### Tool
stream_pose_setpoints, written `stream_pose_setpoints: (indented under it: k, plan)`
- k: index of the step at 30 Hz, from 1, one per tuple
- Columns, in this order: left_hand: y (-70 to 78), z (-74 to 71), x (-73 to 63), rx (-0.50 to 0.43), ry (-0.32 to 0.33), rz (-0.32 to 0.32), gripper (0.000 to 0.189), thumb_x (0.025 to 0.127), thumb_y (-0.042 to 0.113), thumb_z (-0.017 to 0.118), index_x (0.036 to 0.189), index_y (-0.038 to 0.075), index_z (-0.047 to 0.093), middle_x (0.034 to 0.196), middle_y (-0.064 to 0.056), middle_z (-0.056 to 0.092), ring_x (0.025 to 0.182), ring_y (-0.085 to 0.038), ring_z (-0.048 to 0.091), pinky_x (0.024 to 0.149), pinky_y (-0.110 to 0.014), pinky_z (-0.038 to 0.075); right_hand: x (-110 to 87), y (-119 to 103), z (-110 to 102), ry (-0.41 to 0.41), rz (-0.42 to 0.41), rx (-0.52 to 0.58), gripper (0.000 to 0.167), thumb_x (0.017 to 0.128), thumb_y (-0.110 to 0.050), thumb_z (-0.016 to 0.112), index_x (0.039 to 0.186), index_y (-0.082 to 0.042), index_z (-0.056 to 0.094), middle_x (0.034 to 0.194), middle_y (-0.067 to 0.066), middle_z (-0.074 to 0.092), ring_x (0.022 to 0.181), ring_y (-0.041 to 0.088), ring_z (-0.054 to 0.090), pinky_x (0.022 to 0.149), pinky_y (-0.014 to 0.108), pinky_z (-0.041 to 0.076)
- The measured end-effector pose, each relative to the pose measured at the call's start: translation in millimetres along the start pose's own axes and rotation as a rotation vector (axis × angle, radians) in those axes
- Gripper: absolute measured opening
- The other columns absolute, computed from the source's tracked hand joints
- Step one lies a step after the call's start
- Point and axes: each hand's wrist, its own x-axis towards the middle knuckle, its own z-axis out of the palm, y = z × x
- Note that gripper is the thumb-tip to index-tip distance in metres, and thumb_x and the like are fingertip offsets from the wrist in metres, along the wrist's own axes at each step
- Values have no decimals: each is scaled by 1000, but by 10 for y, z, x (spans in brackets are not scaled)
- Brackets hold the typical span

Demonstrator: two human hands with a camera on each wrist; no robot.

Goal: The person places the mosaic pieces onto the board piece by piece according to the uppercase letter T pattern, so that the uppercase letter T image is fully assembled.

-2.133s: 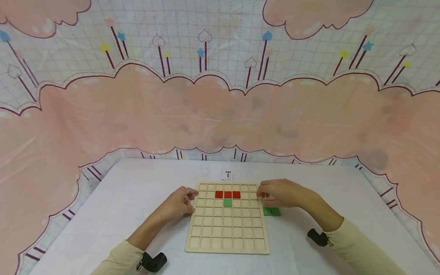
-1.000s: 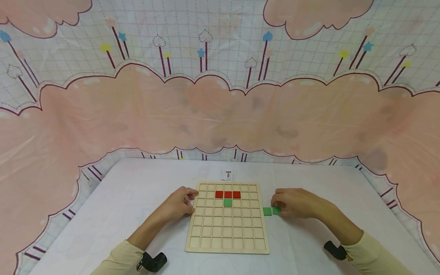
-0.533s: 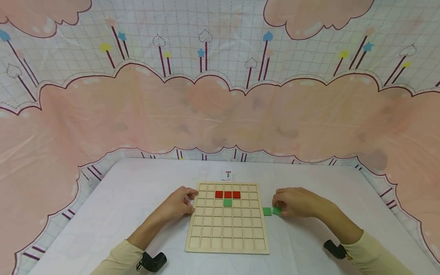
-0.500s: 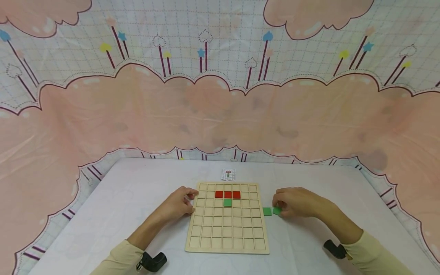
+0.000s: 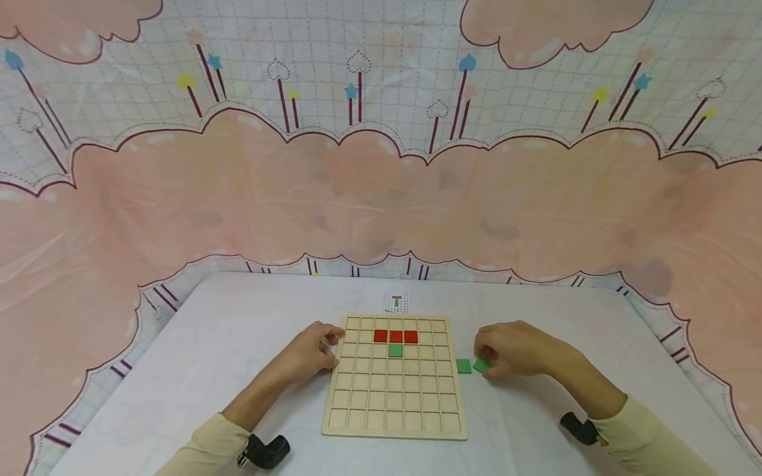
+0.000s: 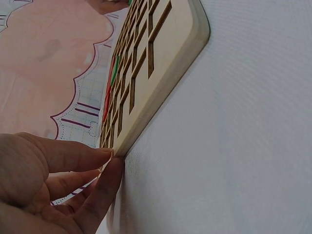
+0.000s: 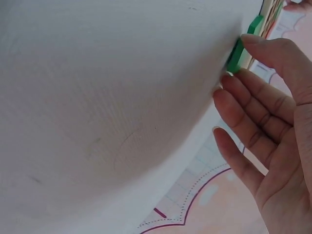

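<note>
A wooden grid board (image 5: 394, 400) lies on the white table, with three red tiles (image 5: 395, 337) in a row and one green tile (image 5: 395, 350) below the middle one. My left hand (image 5: 306, 349) holds the board's left edge; its thumb and fingertips meet the rim in the left wrist view. To the right of the board, my right hand (image 5: 516, 349) pinches a loose green tile (image 7: 237, 56) between thumb and fingers, turned slightly in the head view. A second loose green tile (image 5: 464, 366) lies flat between it and the board's right edge.
Behind the board lies a small card (image 5: 396, 303) printed with a grid and a red and green T shape. A patterned cloth (image 5: 381, 198) with clouds and candles rises behind the table. Black wrist cameras (image 5: 266, 452) sit on both sleeves.
My right hand has drawn back from the board's right edge to the outer loose green tile and pinches it, sliding it slightly away from its neighbour and turning it. The left hand stays put.
</note>
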Motion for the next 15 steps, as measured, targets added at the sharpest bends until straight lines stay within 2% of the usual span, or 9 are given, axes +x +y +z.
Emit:
stream_pose_setpoints:
  k: [6,15]
  plan:
    - [7,9,2,-5,2,-11,51,80,-14,72,130,-3,63,112,-12,57,82,-19,54,64,-29,49,23,0,-22,-1,16,18,17,81,-28,80,91,-25,67,80,-14,54,74,2,48,66,25,41]
    - [-8,13,8,-15,4,-27,52,82,-13,72,131,-1,62,114,-12,56,83,-20,54,64,-30,50,102,-18,-60,16,-10,46,16,82,-24,78,94,-26,69,80,-15,57,73,2,50,64,23,43]
